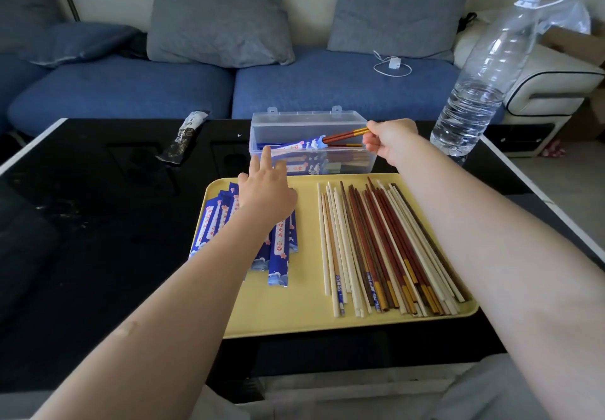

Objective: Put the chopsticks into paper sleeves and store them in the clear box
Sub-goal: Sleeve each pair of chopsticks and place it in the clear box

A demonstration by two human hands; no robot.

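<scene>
My right hand (389, 141) is pinching the gold ends of sleeved chopsticks (343, 135), angling them into the clear box (311, 139) at 12 o'clock. My left hand (266, 195) is reaching forward, fingers spread loose, over the blue paper sleeves (278, 249) on the yellow tray (294, 305); loose chopsticks (386, 249) are lying at 3 o'clock of it.

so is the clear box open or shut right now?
Open. The clear box has its lid standing up behind, and the right hand is lowering a sleeved pair of chopsticks in through the top.

Right hand (389, 139) pinching sleeved chopsticks (343, 135) over clear box (327, 118) (lid open), left hand (266, 195) spread above paper sleeves (280, 249)
</scene>
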